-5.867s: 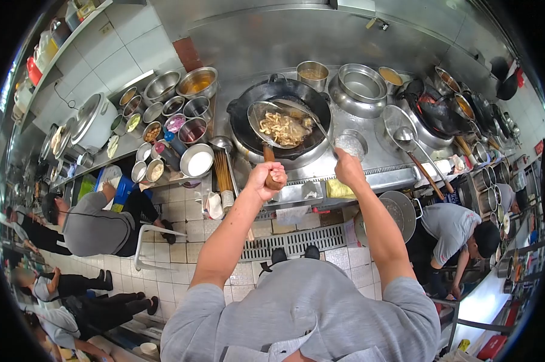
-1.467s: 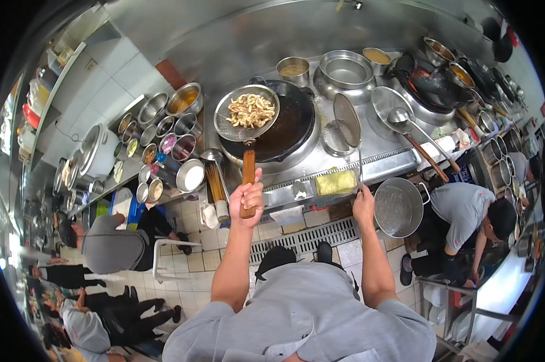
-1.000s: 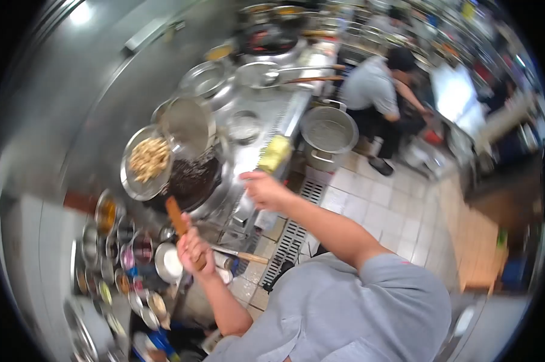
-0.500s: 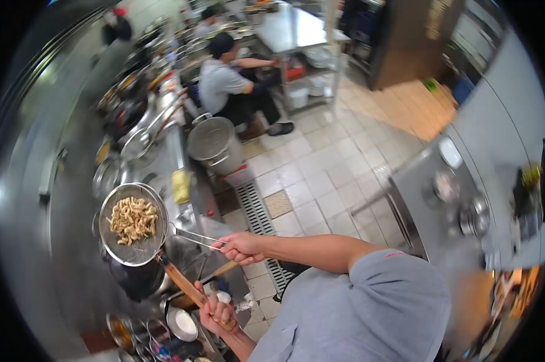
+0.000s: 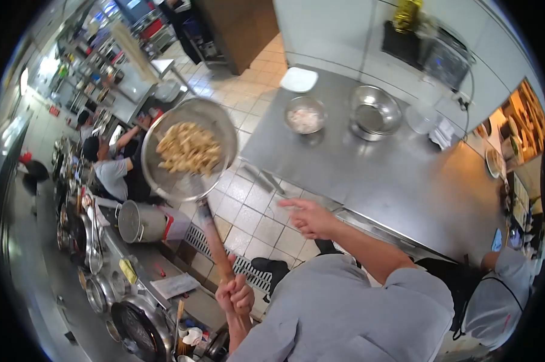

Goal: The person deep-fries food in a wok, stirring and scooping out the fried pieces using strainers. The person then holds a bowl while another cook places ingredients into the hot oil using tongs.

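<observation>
My left hand [image 5: 235, 295] is wrapped round the wooden handle [image 5: 212, 238] of a wide, round metal strainer [image 5: 227, 160]. The strainer is raised over the floor, and a heap of pale golden-brown food pieces [image 5: 190, 148] lies in it. To the right of the handle, my right hand [image 5: 308, 218] is in the air near the front edge of the steel table [image 5: 326, 163]. Its index finger points left and the other fingers are curled; I see nothing in it.
On the steel table stand a white dish [image 5: 299, 79], a bowl of pale food [image 5: 305, 116] and stacked metal bowls [image 5: 375, 114]. A large pot [image 5: 141, 222] stands by the cooking line at left, with a dark wok [image 5: 136, 329] nearer. Co-workers are at left [image 5: 110, 175] and right [image 5: 495, 308].
My view has swung right toward the steel table. The strainer with the food has moved away from the stove. My right hand no longer grips the wire handle it held earlier.
</observation>
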Demonstrator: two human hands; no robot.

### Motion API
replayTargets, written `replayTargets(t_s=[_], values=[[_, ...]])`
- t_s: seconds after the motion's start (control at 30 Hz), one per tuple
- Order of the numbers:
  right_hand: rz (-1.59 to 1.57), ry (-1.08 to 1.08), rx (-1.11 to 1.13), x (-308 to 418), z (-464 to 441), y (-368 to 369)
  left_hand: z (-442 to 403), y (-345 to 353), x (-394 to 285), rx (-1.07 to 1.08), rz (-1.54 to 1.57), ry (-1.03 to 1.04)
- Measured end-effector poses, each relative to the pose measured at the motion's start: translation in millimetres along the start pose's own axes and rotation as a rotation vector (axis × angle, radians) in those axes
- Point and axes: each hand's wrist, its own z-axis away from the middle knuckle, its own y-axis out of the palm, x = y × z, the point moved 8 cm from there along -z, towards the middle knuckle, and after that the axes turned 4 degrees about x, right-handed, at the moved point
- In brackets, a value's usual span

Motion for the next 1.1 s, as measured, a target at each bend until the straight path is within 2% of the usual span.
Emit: replayTargets(t_s=[0.1,0.27,0.47,0.57,0.7,1.1], values=[[0.058,-0.193,-0.291,44.7,86.0,-82.1,-69.2,7.2,68.5,-0.006,-0.055,-0.251],[0.111,-0.428,-0.713,68.7,191.8,-178.2,-160.9,0.0,159.6,-0.073,-0.129,-0.544],[0.576,-0.634,-1.112,62.8,245.5,-242.0,-221.8,-21.4,225.1,-0.127,-0.598,-0.615],[0.732,-0.524,-1.277,67.1,268.3,-236.4,-227.6,-23.5,234.0,-0.205,-0.872,-0.586],[0.751,-0.491,-1.299,63.6,276.0,-231.5,-232.1,-24.0,239.0,-0.246,-1.089,-0.513],[1.021,-0.637,-1.400,48.6,266.7,-239.4,-243.8,-14.2,249.8,-0.232,-1.254,-0.420]])
